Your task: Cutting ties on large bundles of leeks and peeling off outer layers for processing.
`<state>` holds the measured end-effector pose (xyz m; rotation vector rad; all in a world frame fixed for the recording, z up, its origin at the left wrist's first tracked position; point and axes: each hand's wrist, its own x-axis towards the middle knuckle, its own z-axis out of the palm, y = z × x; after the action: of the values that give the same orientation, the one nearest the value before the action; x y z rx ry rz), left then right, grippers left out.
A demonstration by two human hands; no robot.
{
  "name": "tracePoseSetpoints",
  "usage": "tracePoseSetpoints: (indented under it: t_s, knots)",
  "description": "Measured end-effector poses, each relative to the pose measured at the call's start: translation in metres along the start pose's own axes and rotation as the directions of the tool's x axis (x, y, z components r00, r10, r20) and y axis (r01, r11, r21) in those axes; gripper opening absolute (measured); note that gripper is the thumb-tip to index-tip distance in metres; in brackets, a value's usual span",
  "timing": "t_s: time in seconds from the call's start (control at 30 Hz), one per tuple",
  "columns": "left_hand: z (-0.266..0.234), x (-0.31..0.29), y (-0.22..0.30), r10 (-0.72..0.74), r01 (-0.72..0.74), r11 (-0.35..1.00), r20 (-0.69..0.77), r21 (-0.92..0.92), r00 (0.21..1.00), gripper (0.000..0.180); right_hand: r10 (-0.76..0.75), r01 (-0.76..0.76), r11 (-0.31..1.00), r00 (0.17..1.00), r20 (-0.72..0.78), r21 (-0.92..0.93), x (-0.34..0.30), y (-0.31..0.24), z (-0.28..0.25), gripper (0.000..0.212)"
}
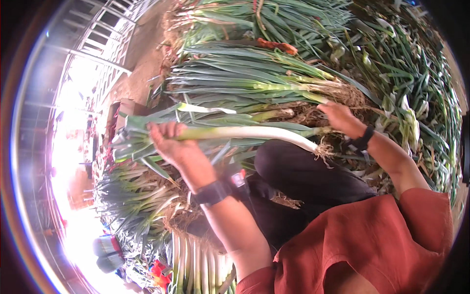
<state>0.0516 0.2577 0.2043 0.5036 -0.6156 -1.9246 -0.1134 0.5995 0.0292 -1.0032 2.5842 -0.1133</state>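
Observation:
A long green onion (264,132) with a thick white stem and shaggy roots lies crosswise in front of me, raised over my knee. My left hand (169,139) is wrapped round its green part, and the leaves fan out past the fist to the left. By the root end of the untrimmed onion pile (245,83) is my right hand (342,119), its fingers curled. Whatever those fingers grip, if anything, is hidden. That hand is apart from the held onion, a little above and right of its roots.
Another onion heap (274,17) lies farther off. Loose leaves and peelings (406,98) cover the right side. More rooted onions (142,196) lie at left, with cleaned white stems (200,267) below them. An orange-red strip (277,46) rests between the heaps. A metal rack (107,44) stands far left.

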Motion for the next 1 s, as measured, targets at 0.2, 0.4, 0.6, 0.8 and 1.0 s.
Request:
tracePoseSetpoints:
  t_s: [0.2,0.4,0.6,0.8,1.0]
  knots:
    - [0.029,-0.027,-0.046,-0.063,0.077,0.989,-0.109,0.130,0.992,0.017,-0.234,0.244,0.501,0.962,-0.142,0.831,0.019,-0.053,-0.073,0.045]
    - [0.012,-0.018,-0.063,-0.304,0.304,0.953,0.034,0.000,0.952,0.021,-0.283,0.289,0.719,0.952,-0.113,0.632,-0.036,-0.112,-0.091,0.023]
    - [-0.011,0.002,-0.037,-0.282,0.292,0.952,-0.106,0.097,0.954,0.016,-0.325,0.432,0.786,0.897,-0.299,0.443,-0.082,-0.047,-0.065,0.021]
    - [-0.045,0.006,-0.038,0.001,-0.282,0.458,0.317,0.843,0.948,0.023,0.075,-0.042,0.994,0.938,-0.338,0.105,-0.124,0.100,-0.063,0.020]
    - [-0.072,0.022,-0.030,-0.124,-0.421,0.158,0.441,0.893,0.889,0.030,0.557,-0.231,0.531,0.820,-0.131,0.815,-0.125,0.155,-0.058,0.028]
